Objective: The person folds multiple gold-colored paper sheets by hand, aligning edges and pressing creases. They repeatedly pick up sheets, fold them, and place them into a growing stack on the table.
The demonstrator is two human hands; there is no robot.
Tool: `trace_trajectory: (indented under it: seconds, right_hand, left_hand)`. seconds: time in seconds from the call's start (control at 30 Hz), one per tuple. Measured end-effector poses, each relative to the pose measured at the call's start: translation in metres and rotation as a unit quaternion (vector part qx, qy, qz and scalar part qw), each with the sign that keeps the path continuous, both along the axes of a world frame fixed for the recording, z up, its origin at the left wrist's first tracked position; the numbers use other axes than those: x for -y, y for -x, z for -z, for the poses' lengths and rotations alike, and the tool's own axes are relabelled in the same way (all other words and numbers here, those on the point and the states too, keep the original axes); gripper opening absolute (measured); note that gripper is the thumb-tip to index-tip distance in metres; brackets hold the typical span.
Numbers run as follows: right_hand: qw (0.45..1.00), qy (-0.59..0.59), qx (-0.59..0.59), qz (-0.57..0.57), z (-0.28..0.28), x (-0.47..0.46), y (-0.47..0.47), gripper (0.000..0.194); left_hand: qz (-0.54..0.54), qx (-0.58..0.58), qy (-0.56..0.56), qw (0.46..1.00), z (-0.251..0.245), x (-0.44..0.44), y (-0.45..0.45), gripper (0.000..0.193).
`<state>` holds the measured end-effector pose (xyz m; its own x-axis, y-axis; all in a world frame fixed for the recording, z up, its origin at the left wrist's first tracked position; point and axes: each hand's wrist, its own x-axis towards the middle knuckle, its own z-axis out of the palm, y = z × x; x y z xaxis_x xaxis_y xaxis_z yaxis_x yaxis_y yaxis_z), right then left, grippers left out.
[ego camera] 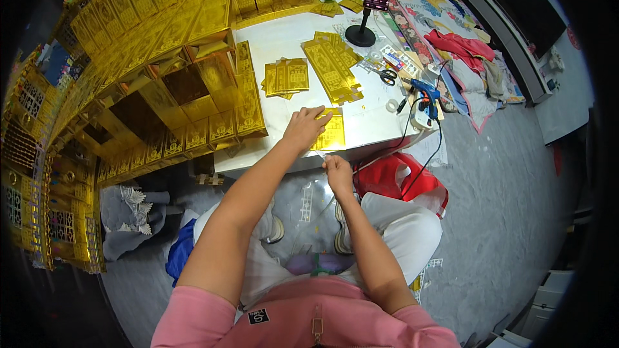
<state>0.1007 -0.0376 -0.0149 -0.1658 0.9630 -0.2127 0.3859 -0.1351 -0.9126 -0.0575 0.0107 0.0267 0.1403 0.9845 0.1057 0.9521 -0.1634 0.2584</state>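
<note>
My left hand lies on the upper left of a shiny gold printed card piece at the table's front edge, fingers spread over it. Just below that edge, my right hand pinches a thin whitish strip by the card's lower side; what the strip is made of cannot be told. Beyond the hands lie a stack of gold card squares and a pile of longer gold card pieces. A large gold card structure fills the left.
On the white table stand a phone on a stand, black scissors, a tape roll and a blue glue gun with cables over the right edge. A red bag lies below, near my knee.
</note>
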Motion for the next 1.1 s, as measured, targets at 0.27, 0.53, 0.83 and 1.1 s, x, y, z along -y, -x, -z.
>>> trace_trajectory:
  seconds: [0.27,0.53,0.83,1.1]
  right_hand:
    - [0.999,-0.037,-0.003,-0.024,-0.005,0.01,0.003,0.034]
    - [1.0,-0.028,-0.008,0.005,0.002,0.02,0.009,0.033]
    - [0.999,-0.037,-0.001,0.004,-0.002,0.025,0.013,0.034]
    - [0.997,-0.039,-0.005,0.06,-0.002,0.044,0.03,0.031]
  left_hand:
    - [-0.001,0.012,0.04,0.999,-0.004,-0.004,0.002,0.048]
    - [-0.006,0.011,0.054,0.998,-0.009,-0.005,0.001,0.049]
    - [-0.005,0.002,0.047,0.999,-0.008,-0.006,0.0,0.049]
    - [-0.006,-0.011,0.057,0.998,-0.011,-0.007,-0.001,0.05]
